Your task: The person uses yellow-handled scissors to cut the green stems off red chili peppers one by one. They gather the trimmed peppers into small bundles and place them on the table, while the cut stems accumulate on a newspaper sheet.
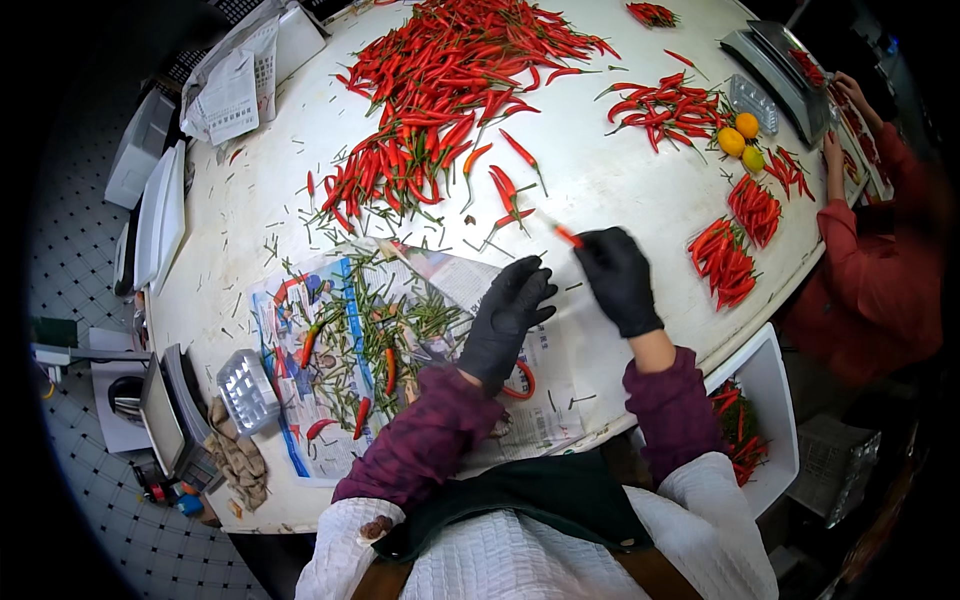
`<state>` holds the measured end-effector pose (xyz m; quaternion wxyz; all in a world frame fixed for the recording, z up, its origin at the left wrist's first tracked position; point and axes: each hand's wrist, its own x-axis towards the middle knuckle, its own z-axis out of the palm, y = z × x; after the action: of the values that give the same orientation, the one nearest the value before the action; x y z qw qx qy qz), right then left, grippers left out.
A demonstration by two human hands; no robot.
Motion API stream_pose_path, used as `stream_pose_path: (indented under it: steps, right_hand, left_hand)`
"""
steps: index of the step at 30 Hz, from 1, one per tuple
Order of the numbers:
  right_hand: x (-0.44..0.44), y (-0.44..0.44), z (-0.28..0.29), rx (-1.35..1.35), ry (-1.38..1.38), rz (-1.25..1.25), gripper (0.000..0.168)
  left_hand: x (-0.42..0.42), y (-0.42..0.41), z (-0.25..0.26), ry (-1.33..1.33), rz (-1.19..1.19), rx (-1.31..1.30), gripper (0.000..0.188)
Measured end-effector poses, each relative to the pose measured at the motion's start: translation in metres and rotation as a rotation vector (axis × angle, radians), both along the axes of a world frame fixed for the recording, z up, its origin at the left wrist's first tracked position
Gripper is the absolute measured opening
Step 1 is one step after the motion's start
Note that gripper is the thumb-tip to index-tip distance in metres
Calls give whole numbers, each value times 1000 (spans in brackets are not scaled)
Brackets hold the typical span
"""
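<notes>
My right hand, in a black glove, pinches a red chili pepper by one end. Its other end, blurred, points up and left over the white table. My left hand, also gloved in black, hovers over a newspaper sheet with fingers half curled and apart, and nothing visible in them. Below its wrist a red loop-shaped handle shows partly. Many cut green stems and a few chilies lie on the newspaper. Several loose chilies rest just beyond my hands.
A large chili heap spreads across the far side. At right are chili bundles, yellow fruits and a scale near a co-worker's hands. A white bin stands beside me; a plastic punnet lies left.
</notes>
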<state>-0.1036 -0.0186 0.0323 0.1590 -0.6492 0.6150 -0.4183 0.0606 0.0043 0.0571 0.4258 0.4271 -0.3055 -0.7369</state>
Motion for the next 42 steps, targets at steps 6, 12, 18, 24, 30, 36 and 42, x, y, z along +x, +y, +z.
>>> stream_pose_path:
  steps: [6, 12, 18, 24, 30, 36, 42]
  right_hand:
    - [51, -11, 12, 92, -131, 100, 19]
    - [59, -65, -42, -1, 371, -138, 20]
    - [53, -32, 26, 131, -104, 129, 10]
    - [81, 6, 93, 401, -164, 507, 12]
    - [109, 16, 95, 509, -86, 572, 12]
    - [118, 21, 91, 754, -439, 571, 13]
    - [110, 11, 88, 703, -545, 637, 22]
  left_hand:
    - [56, 8, -1, -58, 179, 80, 33]
    - [87, 17, 10, -116, 69, -39, 22]
    - [96, 13, -7, -794, 219, -911, 33]
    - [102, 23, 5, -382, -131, -570, 40]
    - [109, 56, 0, -151, -173, -211, 40]
    - [124, 64, 8, -108, -242, -91, 40]
    - [127, 63, 7, -15, -257, -56, 33]
